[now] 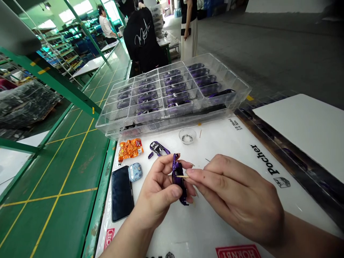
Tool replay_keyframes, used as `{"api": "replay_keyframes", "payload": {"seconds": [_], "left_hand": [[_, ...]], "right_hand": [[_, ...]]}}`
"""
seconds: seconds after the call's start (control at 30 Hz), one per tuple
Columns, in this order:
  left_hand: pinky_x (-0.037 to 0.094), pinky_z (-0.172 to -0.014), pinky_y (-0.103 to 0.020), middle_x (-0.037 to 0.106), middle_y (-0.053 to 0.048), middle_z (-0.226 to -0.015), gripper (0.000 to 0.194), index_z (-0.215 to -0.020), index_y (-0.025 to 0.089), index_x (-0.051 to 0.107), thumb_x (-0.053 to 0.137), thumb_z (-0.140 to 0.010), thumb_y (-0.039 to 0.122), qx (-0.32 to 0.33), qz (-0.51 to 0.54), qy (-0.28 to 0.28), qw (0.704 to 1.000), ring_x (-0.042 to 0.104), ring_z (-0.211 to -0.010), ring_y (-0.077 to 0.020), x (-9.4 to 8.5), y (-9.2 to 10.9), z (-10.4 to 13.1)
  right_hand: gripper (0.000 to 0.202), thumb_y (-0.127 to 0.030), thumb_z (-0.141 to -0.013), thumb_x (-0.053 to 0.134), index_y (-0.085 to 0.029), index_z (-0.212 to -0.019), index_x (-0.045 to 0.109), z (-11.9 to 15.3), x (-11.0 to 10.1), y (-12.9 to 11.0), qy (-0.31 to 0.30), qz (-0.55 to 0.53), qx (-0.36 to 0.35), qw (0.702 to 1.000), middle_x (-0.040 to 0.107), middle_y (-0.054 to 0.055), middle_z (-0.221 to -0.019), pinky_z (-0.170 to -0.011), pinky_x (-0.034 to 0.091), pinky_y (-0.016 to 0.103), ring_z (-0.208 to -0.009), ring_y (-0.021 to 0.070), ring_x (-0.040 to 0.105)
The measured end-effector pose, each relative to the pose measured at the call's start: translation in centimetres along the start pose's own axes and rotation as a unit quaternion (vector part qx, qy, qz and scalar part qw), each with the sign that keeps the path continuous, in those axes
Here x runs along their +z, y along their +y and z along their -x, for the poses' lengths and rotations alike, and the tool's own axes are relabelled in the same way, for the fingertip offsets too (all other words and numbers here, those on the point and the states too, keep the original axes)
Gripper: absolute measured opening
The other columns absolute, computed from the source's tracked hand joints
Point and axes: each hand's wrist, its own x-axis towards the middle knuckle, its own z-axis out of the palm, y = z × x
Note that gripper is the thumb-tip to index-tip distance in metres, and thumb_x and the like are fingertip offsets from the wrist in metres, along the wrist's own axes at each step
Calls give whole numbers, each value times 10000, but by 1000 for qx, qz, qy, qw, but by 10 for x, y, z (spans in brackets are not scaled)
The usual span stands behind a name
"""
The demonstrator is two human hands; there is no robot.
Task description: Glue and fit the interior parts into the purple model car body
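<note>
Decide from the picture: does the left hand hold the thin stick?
No: the right hand pinches the thin stick, while the left hand holds the purple part.

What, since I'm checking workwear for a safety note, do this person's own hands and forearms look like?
The left hand and right hand are ungloved. The left forearm and right forearm show no sleeve within the frame. No watch, bracelet or ring is visible, though some fingers are partly hidden.

"Pocher" and "1:8 Model 1:4 Kits" on white mat [228, 147], "HORNBY" on red label [238, 252], "SCALE" at clear tray [107, 125]
</note>
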Motion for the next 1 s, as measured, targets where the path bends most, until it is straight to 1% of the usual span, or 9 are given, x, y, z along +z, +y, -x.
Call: {"api": "replay_keyframes", "payload": {"seconds": [0.17, 0.33, 0.5, 0.63, 0.83, 1.0], "left_hand": [[740, -784, -273, 807, -52, -1447, 643, -1539, 339, 712, 1038, -985, 318, -7, 19, -2, 1000, 877, -909, -170, -2, -2, -1], [724, -760, -259, 819, -34, -1375, 674, -1513, 333, 685, 1064, -956, 321, -2, 24, -2, 1000, 869, -864, -159, -3, -4, -2], [706, -733, -249, 812, -23, -1335, 675, -1507, 327, 682, 1068, -954, 309, -10, 19, -1, 1000, 857, -829, -147, -4, -5, 0], [696, -702, -240, 800, -24, -1301, 683, -1509, 313, 662, 1063, -957, 291, -9, 5, 8, 1000, 820, -801, -128, -5, -4, 1], [682, -693, -220, 783, -20, -1276, 655, -1497, 313, 626, 1031, -983, 271, -4, -9, 9, 1000, 786, -799, -110, -4, -4, 0], [666, -672, -216, 768, -8, -1239, 635, -1480, 311, 611, 1017, -993, 274, -2, -19, 21, 1000, 774, -771, -105, -1, -4, 0]], "right_hand": [[237, 37, -1057, 821, -39, -1280, 852, 2, 2, 0, 3, 0, 9, 1000, 820, 79, -980, -844, 680, 295, -920, 130, 758], [233, 51, -1051, 818, -43, -1261, 856, 1, 3, 0, 4, 6, 8, 1000, 815, 79, -952, -785, 659, 312, -879, 134, 743], [260, 44, -1054, 822, -46, -1296, 849, 0, 3, -2, 2, 4, 10, 1000, 810, 69, -941, -765, 651, 318, -858, 131, 729], [259, 48, -1054, 817, -42, -1295, 853, 1, 3, -3, 4, 5, 9, 1000, 803, 64, -940, -766, 644, 321, -857, 129, 728], [258, 47, -1058, 811, -35, -1298, 858, 3, 3, -1, 1, 0, 6, 1000, 796, 68, -941, -769, 638, 323, -859, 133, 730], [274, 65, -1043, 813, -39, -1293, 858, 3, 2, 0, 8, 2, 8, 1000, 794, 64, -936, -746, 627, 315, -848, 130, 719]]}}
